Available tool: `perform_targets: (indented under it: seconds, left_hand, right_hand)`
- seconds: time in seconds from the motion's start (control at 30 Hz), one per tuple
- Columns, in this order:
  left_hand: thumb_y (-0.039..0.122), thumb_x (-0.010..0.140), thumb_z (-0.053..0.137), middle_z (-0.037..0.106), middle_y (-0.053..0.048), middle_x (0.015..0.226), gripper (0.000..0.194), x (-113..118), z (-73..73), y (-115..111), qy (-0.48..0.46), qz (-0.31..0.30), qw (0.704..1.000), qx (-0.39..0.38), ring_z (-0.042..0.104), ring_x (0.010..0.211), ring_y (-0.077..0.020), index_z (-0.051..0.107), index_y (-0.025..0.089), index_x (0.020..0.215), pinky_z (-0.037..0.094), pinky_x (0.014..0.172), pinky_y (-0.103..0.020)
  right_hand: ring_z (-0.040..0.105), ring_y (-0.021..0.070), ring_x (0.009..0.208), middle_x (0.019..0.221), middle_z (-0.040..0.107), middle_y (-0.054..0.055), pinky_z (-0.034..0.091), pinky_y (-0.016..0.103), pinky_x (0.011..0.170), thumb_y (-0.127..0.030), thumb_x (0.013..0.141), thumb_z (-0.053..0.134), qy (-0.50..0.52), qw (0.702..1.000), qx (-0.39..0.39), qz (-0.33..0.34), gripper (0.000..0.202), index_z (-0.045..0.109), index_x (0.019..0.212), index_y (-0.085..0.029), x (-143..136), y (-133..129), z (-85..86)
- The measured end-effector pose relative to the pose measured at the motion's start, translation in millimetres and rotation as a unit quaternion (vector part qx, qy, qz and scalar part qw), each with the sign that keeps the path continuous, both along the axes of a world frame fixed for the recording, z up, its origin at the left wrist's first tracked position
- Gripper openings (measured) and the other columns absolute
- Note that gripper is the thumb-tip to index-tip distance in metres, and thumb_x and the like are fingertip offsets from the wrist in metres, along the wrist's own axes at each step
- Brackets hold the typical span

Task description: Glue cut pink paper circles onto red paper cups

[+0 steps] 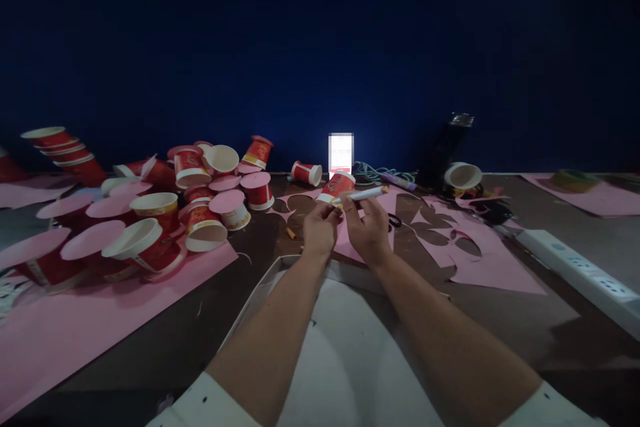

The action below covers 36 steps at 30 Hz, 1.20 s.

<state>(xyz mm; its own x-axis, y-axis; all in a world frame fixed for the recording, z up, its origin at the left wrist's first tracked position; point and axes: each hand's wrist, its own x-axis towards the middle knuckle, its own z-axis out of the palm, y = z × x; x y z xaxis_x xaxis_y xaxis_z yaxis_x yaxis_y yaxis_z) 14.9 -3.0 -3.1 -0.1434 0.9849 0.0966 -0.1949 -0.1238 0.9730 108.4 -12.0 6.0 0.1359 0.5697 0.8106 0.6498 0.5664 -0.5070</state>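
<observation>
My left hand (320, 230) holds a red paper cup (337, 185) tipped on its side, its white rim towards me. A white glue stick (361, 195) with an orange tip lies across the cup, gripped in my right hand (367, 227). Both hands are close together above a pink paper sheet (350, 240) on the dark table. An orange cap (291, 233) lies on the table just left of my left hand. Black scissors (395, 220) peek out to the right of my right hand.
A pile of red cups (165, 213), many covered with pink paper discs, sits on a pink sheet (75, 320) at left. Cut pink paper scraps (465, 247) lie at right, near a white power strip (575, 270). A white box (345, 347) is under my forearms.
</observation>
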Motion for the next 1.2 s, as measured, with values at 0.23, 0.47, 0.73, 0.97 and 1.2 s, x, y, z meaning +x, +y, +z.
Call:
perform_targets:
  seconds: [0.23,0.47,0.73,0.97,1.2]
  left_hand:
    - [0.019,0.065,0.062,0.053,0.003,0.053,0.011,1.2,3.1,-1.1,-0.016,0.006,1.000,-0.011,0.049,0.053,-0.0085,0.058,0.016,0.055,0.042,0.059,-0.021]
    - [0.025,0.064,0.066,0.056,0.002,0.057,0.012,1.4,-5.3,2.5,-0.057,-0.012,0.998,-0.008,0.053,0.058,-0.0102,0.061,0.016,0.059,0.045,0.063,-0.024]
    - [0.022,0.063,0.068,0.058,0.000,0.060,0.011,1.4,-1.1,2.2,-0.073,-0.013,0.997,-0.023,0.055,0.059,-0.0108,0.061,0.014,0.059,0.046,0.065,-0.026]
    - [0.026,0.062,0.069,0.058,0.001,0.059,0.013,1.2,-3.0,3.6,-0.079,-0.020,0.997,-0.010,0.055,0.059,-0.0104,0.062,0.015,0.061,0.046,0.066,-0.026]
    - [0.026,0.061,0.072,0.060,0.001,0.061,0.016,1.7,-1.3,2.5,-0.084,-0.020,0.996,-0.014,0.056,0.059,-0.0094,0.062,0.014,0.062,0.046,0.065,-0.023]
  right_hand:
    - [0.061,0.0178,0.073,0.076,0.066,0.005,0.046,0.032,0.071,-0.037,0.090,0.049,0.011,1.000,-0.019,-0.012,0.025,0.064,0.081,-0.018,0.2,0.5,-0.2]
    - [0.059,0.0194,0.078,0.079,0.064,0.007,0.045,0.033,0.076,-0.035,0.091,0.048,0.011,1.000,-0.005,-0.019,0.023,0.061,0.082,-0.018,0.7,2.0,-1.4]
    - [0.059,0.0196,0.077,0.080,0.064,0.006,0.045,0.033,0.073,-0.036,0.091,0.047,0.011,0.999,-0.008,-0.035,0.023,0.061,0.082,-0.019,2.6,4.0,-2.4]
    - [0.060,0.0194,0.079,0.082,0.065,0.006,0.046,0.033,0.076,-0.034,0.091,0.048,0.009,1.000,-0.003,-0.027,0.022,0.062,0.083,-0.019,2.4,4.0,-2.1]
    - [0.059,0.0183,0.072,0.076,0.065,0.006,0.045,0.031,0.069,-0.035,0.091,0.049,0.016,0.999,-0.011,-0.045,0.024,0.063,0.082,-0.018,3.1,3.8,-2.6]
